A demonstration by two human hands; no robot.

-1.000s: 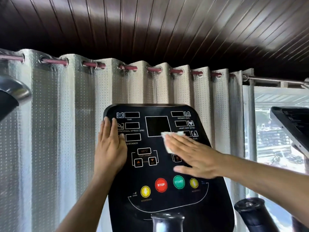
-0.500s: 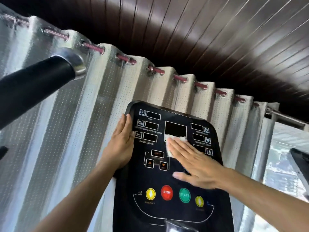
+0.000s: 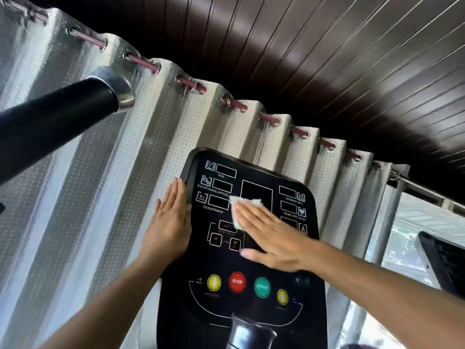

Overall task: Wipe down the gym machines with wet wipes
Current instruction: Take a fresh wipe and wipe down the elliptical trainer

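Note:
A black console panel (image 3: 241,313) of a gym machine fills the lower middle, with display windows above and yellow, red STOP and green START buttons below. My right hand (image 3: 274,238) lies flat with straight fingers, pressing a white wet wipe (image 3: 237,209) against the panel just below its central screen. Most of the wipe is hidden under my fingers. My left hand (image 3: 169,222) rests flat with straight fingers on the panel's left edge.
A black handlebar with a chrome end (image 3: 75,107) juts in from the upper left. Another black grip (image 3: 249,333) rises at the bottom middle. A silver curtain (image 3: 88,197) hangs behind the machine. A second console (image 3: 445,263) sits at the right by a window.
The view has tilted and swung left, bringing the handlebar further in. My right hand and the wipe have slid slightly left on the panel. My left hand stays on the edge.

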